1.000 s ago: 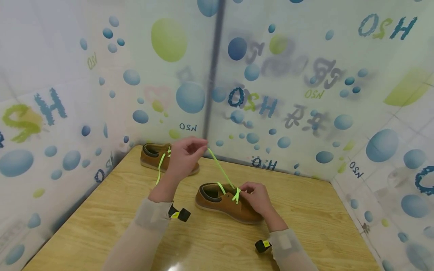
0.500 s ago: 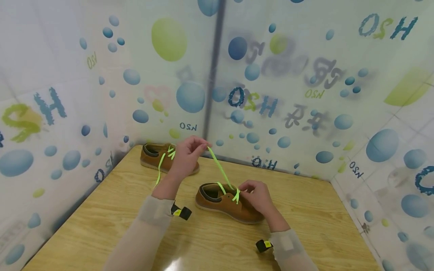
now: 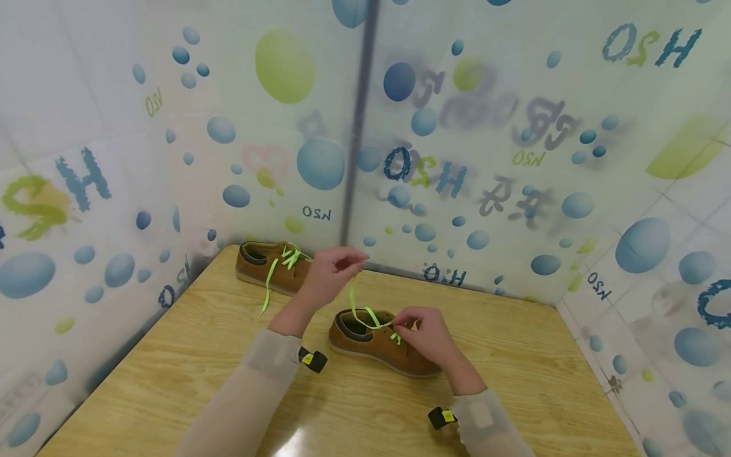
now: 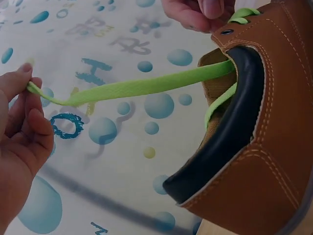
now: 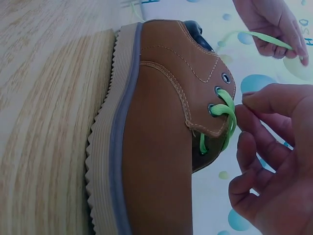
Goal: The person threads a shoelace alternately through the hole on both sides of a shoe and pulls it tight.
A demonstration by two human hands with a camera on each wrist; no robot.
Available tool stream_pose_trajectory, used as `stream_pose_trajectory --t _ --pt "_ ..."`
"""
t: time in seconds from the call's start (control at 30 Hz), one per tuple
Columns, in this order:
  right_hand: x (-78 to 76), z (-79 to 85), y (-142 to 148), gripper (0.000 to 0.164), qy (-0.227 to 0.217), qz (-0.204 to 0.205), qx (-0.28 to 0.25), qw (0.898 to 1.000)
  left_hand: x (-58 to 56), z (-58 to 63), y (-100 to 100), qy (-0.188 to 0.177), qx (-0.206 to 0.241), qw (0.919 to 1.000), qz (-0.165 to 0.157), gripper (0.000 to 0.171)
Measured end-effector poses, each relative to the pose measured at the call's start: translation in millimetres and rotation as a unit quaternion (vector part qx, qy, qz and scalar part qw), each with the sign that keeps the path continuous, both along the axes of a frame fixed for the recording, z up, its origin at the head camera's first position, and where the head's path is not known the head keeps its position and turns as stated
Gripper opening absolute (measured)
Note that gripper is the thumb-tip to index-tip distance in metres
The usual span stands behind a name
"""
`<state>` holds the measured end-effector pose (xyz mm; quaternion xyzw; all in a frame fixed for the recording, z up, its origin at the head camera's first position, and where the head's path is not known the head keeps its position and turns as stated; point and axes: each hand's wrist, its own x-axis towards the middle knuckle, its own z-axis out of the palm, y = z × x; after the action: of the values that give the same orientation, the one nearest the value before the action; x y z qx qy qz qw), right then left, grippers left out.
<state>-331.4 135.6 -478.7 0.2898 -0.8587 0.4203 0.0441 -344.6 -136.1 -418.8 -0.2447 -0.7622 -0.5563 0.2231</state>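
A brown leather shoe (image 3: 368, 346) with a dark padded collar rests on the table, its heel toward the left. A bright green shoelace (image 4: 146, 87) rises from inside the shoe's opening. My left hand (image 3: 331, 276) pinches its free end between thumb and fingers, above and behind the heel. At the eyelets, my right hand (image 3: 428, 333) has thumb and index finger pinched together on the lace. In the right wrist view, green lace loops (image 5: 225, 110) pass through the lower eyelets, right at those fingertips. The top eyelet (image 5: 225, 78) facing that camera has no lace through it.
A second brown shoe (image 3: 268, 270) with green laces stands at the table's back left corner, partly behind my left hand. The wooden table (image 3: 485, 355) meets patterned curtain walls (image 3: 502, 95) at the back and sides.
My left hand has moved right and slightly down, and the lace between the hands has gone from taut to a slack curve. The right hand has shifted slightly left at the eyelets.
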Motion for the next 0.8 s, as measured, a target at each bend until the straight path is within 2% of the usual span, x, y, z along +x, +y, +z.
stream_pose_trajectory --t 0.1,0.2,0.33,0.43,0.5,0.63,0.8 --pt "0.9 -0.1 -1.8 0.011 -0.006 0.007 0.01 1.0 -1.8 -5.2 2.7 -0.034 -0.043 0.9984 -0.011 0.007" --pt "2.8 1.0 -3.5 0.007 -0.018 0.014 0.019 1.0 -3.7 -10.6 5.9 -0.064 -0.094 0.9934 -0.017 0.004" --pt "4.7 2.5 -5.4 0.005 -0.028 0.018 0.029 0.999 -7.2 -17.2 10.4 -0.099 -0.159 0.9819 -0.026 0.006" --pt "4.0 2.1 -5.5 0.004 -0.025 0.02 0.042 0.999 -10.1 -22.1 13.8 -0.115 -0.21 0.9701 -0.041 0.004" --pt "3.2 1.3 -5.3 0.004 -0.022 0.022 0.05 0.998 -12.3 -26.0 15.8 -0.116 -0.24 0.9623 -0.054 0.002" --pt "1.4 -0.4 -4.4 0.004 -0.026 0.023 0.055 0.998 -13.7 -30.8 19.1 -0.102 -0.29 0.9492 -0.068 0.01" --pt "1.2 -0.8 -3.9 0.005 -0.04 0.016 0.057 0.997 -13.7 -33.8 23.5 -0.1 -0.304 0.9416 -0.103 0.014"
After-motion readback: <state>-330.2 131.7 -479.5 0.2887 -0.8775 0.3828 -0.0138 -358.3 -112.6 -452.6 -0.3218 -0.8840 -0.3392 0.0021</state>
